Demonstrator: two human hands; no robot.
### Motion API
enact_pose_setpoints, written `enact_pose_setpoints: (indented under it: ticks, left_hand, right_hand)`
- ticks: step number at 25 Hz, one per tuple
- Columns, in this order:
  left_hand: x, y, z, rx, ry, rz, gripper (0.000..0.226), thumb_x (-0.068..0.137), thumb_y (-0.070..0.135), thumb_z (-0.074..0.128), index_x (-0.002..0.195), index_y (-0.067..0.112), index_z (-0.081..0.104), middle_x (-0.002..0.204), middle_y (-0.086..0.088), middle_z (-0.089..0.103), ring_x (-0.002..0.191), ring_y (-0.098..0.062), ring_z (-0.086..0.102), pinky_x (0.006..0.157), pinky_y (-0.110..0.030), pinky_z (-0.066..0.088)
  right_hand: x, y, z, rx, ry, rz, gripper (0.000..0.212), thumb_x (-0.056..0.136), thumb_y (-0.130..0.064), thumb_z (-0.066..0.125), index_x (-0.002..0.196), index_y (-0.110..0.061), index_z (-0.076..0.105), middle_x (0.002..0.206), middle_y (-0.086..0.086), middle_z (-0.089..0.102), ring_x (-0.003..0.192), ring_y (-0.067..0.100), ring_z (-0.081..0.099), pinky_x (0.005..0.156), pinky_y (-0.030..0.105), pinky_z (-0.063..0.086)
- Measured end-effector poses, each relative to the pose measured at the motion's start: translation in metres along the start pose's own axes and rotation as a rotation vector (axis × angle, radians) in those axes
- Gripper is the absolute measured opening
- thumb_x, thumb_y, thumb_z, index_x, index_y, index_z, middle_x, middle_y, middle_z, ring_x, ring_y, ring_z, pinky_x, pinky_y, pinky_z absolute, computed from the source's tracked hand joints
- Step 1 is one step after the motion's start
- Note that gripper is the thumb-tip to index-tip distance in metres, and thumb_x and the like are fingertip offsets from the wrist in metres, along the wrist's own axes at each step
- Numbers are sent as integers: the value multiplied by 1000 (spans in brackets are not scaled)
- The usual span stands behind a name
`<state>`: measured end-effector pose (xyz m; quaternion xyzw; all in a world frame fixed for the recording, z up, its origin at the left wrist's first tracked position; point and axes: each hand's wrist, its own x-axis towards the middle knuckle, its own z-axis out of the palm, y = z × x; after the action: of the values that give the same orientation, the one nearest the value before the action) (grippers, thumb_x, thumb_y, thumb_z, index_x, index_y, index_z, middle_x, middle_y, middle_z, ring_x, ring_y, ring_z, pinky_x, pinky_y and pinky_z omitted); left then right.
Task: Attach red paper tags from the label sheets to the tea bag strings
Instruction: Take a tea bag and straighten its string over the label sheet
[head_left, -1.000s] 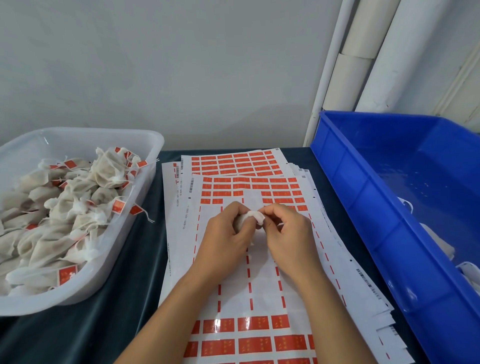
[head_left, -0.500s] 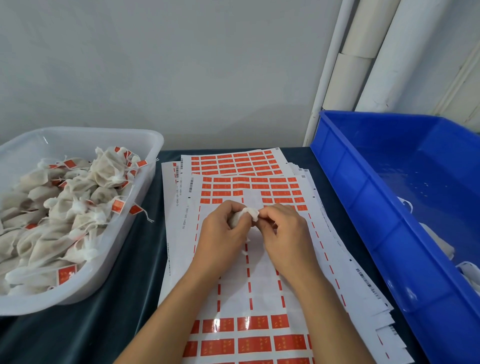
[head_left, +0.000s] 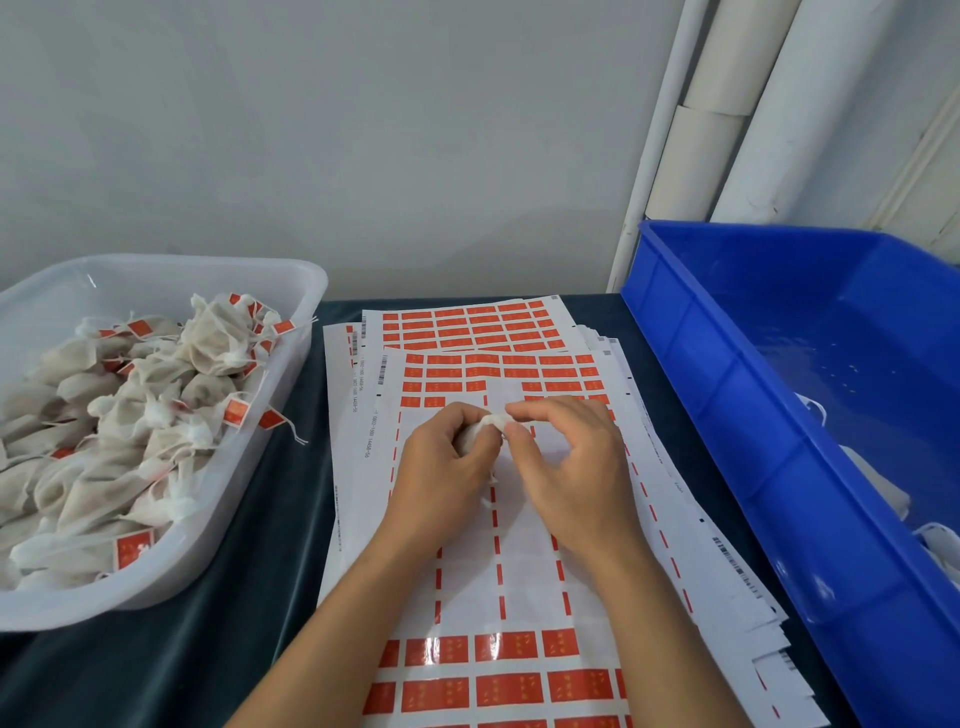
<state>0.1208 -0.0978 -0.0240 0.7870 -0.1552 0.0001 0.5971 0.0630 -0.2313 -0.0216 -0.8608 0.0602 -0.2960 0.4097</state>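
A small white tea bag (head_left: 480, 434) is held over the middle of the top label sheet (head_left: 524, 540). My left hand (head_left: 441, 483) grips the bag, which is mostly hidden in its fingers. My right hand (head_left: 571, 467) pinches the bag's white gathered top between thumb and forefinger. The string is too thin to make out. Rows of red tags (head_left: 493, 371) remain at the sheet's far end, and more red tags (head_left: 498, 670) lie near me. The sheet's middle is peeled bare.
A clear tub (head_left: 270, 441) on the left holds several tea bags with red tags. A blue bin (head_left: 737, 467) stands on the right with a few white bags inside. More label sheets (head_left: 691, 509) are stacked underneath. White pipes (head_left: 722, 114) run up the wall behind.
Both hands stay in place over the sheet. My right fingers have shifted a little on the top of the bag.
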Motion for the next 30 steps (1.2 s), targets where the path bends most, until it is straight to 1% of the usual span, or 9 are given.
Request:
enact_pose_setpoints:
  ticks: [4,7,11,14,16,19,24,27,30]
  left_hand:
    - [-1,2,-1,25,-66,3,13,102,33,63,92,29,70,81,18,68,79,-3,66,61,-7,48]
    - [-3,6,-2,-32,-143,35,17,101,35,63,91,26,74,81,12,71,77,-9,67,62,-11,50]
    - [-2,10,-9,-192,-218,5,25,100,36,63,90,19,78,86,-2,74,81,-26,67,69,-21,55]
    - [-1,11,-15,-233,-231,-36,25,97,41,63,86,25,79,87,-1,75,80,-17,68,74,-17,55]
    - [-1,11,-15,-231,-241,-51,25,101,33,62,84,26,79,86,1,75,78,-7,66,74,-12,52]
    - [-1,15,-15,-244,-216,-91,30,103,28,61,79,26,78,82,2,74,74,-2,64,70,-10,50]
    - [-3,21,-15,-253,-163,-151,33,104,29,59,78,27,80,87,-4,75,80,-11,66,70,-14,54]
    - [-4,23,-14,-243,-139,-183,33,104,31,59,77,26,78,81,-1,73,77,-12,66,68,-15,53]
    - [-5,24,-14,-258,-146,-211,30,104,29,59,83,20,79,84,-5,73,83,-21,68,76,-24,55]
  right_hand:
    - [1,2,0,-54,52,10,6,95,-38,71,100,-34,70,104,-28,62,105,5,59,96,37,56]
    - [2,2,2,-94,117,-8,5,95,-29,72,96,-29,68,100,-25,59,101,9,60,92,42,57]
    - [2,-2,2,22,71,41,11,97,-32,70,97,-40,62,101,-28,62,102,2,60,89,21,52]
    - [2,-5,3,99,45,20,9,98,-34,67,99,-42,64,103,-28,64,105,2,61,83,9,48]
    - [2,-5,2,131,66,17,9,98,-34,68,103,-41,65,102,-27,66,105,2,63,81,6,49]
    - [1,-5,0,145,73,-2,12,96,-31,72,102,-36,63,99,-25,67,103,0,65,80,3,47]
    - [-3,-7,1,61,39,-94,14,92,-35,68,105,-32,67,107,-23,66,104,2,63,87,7,46]
    - [-4,-8,1,30,36,-85,19,90,-40,69,108,-33,68,111,-21,67,104,1,61,87,4,43]
    - [-4,-6,2,-13,54,-84,21,89,-42,72,108,-33,69,110,-22,66,102,-3,60,83,1,40]
